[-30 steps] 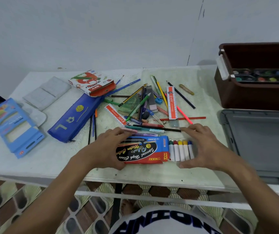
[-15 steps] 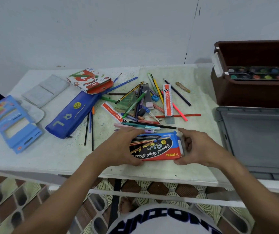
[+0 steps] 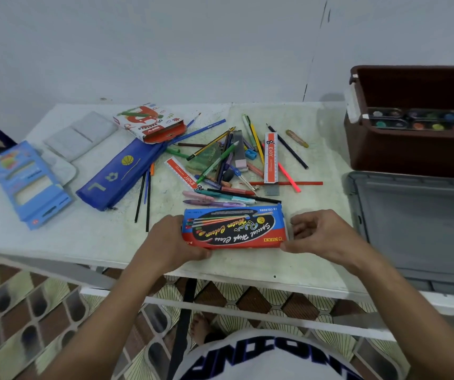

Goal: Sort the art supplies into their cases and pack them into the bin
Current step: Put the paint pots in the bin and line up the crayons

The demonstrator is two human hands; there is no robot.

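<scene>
Left hand and right hand grip the watercolour box ends at the desk's 6 o'clock edge.

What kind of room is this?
Probably a spot at home used for drawing: a scuffed white table against a plain wall, strewn with pencils, above a patterned tile floor.

My feed is evenly lit and soft, with no glare. I see only faint shadows under the hands and inside the bin. The wide lens bends the table edge at the sides. The blue box at far left smears; detail is soft throughout.
</scene>
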